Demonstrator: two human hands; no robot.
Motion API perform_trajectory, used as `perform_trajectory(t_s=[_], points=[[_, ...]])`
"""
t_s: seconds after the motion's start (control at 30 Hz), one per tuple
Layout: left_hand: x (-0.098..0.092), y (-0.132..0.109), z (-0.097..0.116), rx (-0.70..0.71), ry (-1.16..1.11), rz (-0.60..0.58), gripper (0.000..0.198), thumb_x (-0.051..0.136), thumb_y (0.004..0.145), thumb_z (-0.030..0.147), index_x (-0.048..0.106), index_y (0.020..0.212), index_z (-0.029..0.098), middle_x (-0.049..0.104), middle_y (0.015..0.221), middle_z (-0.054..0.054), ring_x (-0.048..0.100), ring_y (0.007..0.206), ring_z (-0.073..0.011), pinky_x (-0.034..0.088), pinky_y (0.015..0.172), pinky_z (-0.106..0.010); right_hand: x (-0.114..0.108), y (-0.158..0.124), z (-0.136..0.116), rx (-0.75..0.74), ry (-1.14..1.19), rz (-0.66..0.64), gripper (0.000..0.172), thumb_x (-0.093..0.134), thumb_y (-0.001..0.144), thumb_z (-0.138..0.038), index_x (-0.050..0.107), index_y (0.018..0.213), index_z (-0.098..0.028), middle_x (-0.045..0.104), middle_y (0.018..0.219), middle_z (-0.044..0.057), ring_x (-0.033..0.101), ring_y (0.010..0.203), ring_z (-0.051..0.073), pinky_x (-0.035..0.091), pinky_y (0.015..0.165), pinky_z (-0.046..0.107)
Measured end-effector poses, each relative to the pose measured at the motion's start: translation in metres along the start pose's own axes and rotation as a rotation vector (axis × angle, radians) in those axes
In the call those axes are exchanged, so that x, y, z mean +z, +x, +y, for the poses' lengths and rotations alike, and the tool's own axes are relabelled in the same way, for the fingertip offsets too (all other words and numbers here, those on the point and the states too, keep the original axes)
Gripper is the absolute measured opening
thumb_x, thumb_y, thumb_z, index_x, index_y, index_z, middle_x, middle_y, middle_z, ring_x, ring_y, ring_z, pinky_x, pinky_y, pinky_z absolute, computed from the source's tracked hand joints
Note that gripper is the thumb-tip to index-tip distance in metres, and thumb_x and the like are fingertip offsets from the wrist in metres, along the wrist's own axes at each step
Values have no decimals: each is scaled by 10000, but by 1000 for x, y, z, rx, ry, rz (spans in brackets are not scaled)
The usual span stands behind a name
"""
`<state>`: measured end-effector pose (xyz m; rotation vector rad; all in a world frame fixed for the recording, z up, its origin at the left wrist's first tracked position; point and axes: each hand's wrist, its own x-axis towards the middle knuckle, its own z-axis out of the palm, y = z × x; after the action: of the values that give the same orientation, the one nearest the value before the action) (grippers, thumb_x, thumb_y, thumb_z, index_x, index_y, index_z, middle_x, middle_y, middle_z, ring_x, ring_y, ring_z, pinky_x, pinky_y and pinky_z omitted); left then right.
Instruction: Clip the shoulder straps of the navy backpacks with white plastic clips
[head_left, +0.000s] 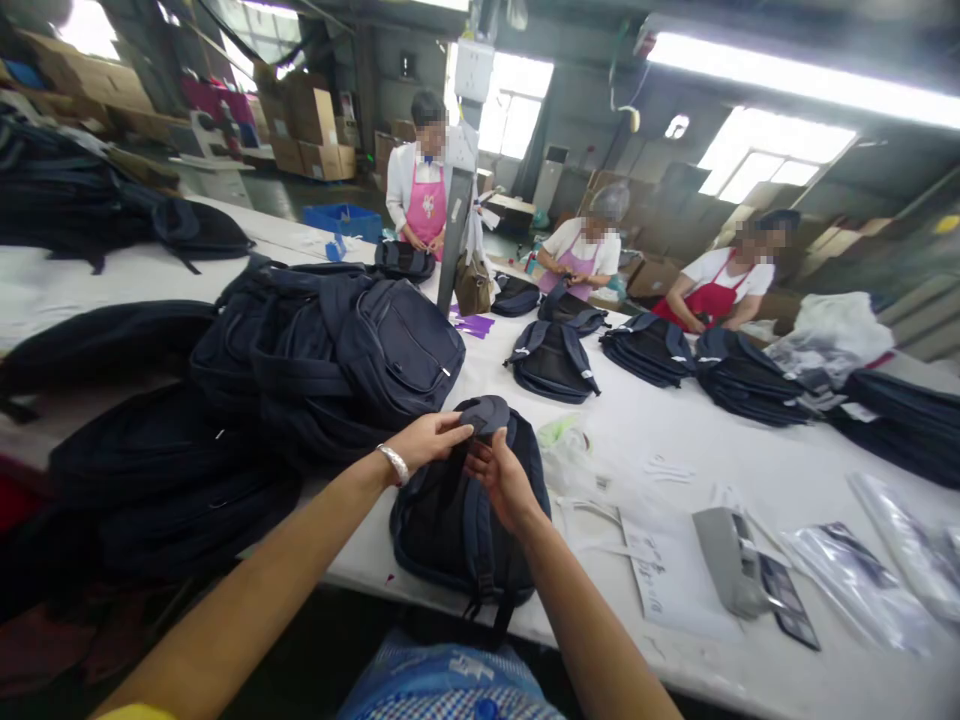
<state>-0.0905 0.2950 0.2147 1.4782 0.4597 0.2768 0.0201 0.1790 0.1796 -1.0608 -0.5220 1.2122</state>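
A dark navy backpack (pixel 431 525) lies on the white table in front of me, its strap side facing up. One padded shoulder strap (pixel 486 415) is bent over near the top of the pack. My left hand (pixel 431 442), with a silver bracelet on its wrist, pinches this strap from the left. On the strap's right side my right hand (pixel 506 482) grips it between thumb and curled fingers. A second strap (pixel 478 530) runs down the pack to a buckle near the table's front edge.
Stacked backpacks (pixel 322 350) rise close on my left. To the right lie a plastic bag (pixel 574 455), a grey tape dispenser (pixel 727 560), a phone-like dark slab (pixel 790 600) and clear packets (pixel 862 585). Several co-workers handle backpacks across the table, beside a grey post (pixel 454 230).
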Motion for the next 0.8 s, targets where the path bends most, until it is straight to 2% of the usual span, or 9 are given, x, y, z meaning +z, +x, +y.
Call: perform_trajectory(t_s=[0.1, 0.17, 0.23, 0.3, 0.37, 0.47, 0.57, 0.73, 0.8], points=[[2, 1, -2, 176, 162, 116, 530, 690, 688, 423, 605, 1146, 169, 628, 1168, -100, 574, 1067, -253, 452, 908, -369, 1, 10, -14, 6, 3, 83, 444, 567, 784, -560, 637, 1035, -200, 697, 978, 72, 659, 835, 193, 521, 737, 316], [1, -1, -8, 240, 312, 288, 565, 745, 623, 369, 611, 1138, 180, 577, 1233, -116, 577, 1060, -263, 483, 876, -377, 2, 16, -19, -60, 12, 198, 305, 655, 747, -444, 651, 907, -184, 709, 880, 45, 656, 763, 167, 512, 696, 278], [0, -4, -16, 229, 389, 375, 535, 751, 611, 334, 620, 1104, 172, 607, 1148, -122, 616, 963, -249, 524, 785, -368, 4, 21, -23, -121, 64, 273, 217, 659, 738, -371, 638, 844, -182, 714, 819, 30, 655, 717, 156, 502, 653, 258], [0, -6, -23, 171, 364, 328, 417, 708, 661, 342, 635, 1025, 151, 663, 953, -96, 643, 830, -220, 538, 716, -357, 6, 25, -26, -151, 114, 263, 197, 623, 756, -349, 628, 869, -187, 718, 826, 33, 665, 720, 166, 500, 622, 261], [0, -5, -30, 148, 343, 268, 341, 670, 703, 376, 638, 952, 146, 675, 858, -76, 643, 787, -206, 530, 736, -361, 8, 28, -29, -158, 121, 219, 199, 609, 764, -341, 620, 892, -188, 720, 850, 42, 675, 743, 179, 509, 618, 272], [0, 2, -35, 183, 400, 295, 360, 683, 688, 424, 623, 921, 157, 674, 901, -76, 629, 835, -208, 499, 801, -366, 11, 33, -32, -165, 111, 159, 210, 633, 754, -338, 615, 897, -185, 716, 867, 50, 683, 757, 186, 528, 644, 294], [-5, 11, -38, 176, 432, 355, 352, 705, 658, 426, 598, 865, 162, 657, 828, -48, 616, 769, -189, 494, 755, -344, 11, 43, -36, -150, 128, 106, 239, 675, 729, -329, 610, 908, -185, 712, 883, 51, 686, 756, 189, 541, 650, 305], [-23, 17, -40, 101, 294, 251, 352, 673, 691, 387, 568, 941, 162, 612, 719, 4, 590, 655, -146, 477, 621, -270, 4, 65, -41, -125, 153, 106, 212, 689, 712, -283, 608, 881, -183, 713, 904, 45, 687, 757, 192, 552, 656, 311], [-30, 18, -37, 71, 288, 258, 339, 642, 717, 405, 587, 946, 160, 621, 733, -3, 594, 658, -150, 478, 616, -269, 0, 74, -42, -114, 154, 108, 191, 680, 714, -262, 614, 872, -177, 715, 900, 47, 686, 764, 187, 552, 679, 309]])
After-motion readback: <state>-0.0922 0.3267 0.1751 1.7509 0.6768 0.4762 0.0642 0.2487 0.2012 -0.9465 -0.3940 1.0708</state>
